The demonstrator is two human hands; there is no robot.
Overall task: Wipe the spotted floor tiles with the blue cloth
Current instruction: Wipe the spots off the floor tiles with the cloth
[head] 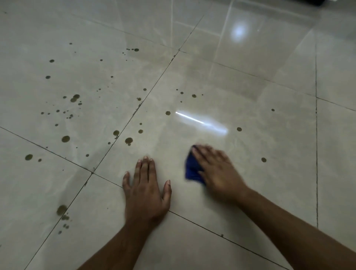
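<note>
Glossy beige floor tiles (212, 86) carry several brown spots, densest on the left tile around a large blot (75, 97). Single spots lie on the middle tile, among them a spot (239, 129) beyond my right hand and another spot (263, 159) to its right. My right hand (217, 171) presses flat on the blue cloth (192, 167), which sticks out from under its left side; the hand is motion-blurred. My left hand (147, 188) rests flat on the floor, fingers spread, holding nothing, just left of the cloth.
Dark grout lines (123, 127) cross the floor diagonally. A bright light streak (202, 122) reflects on the middle tile, and a round glare (238, 31) shows farther away. A dark object (319, 2) sits at the top right edge.
</note>
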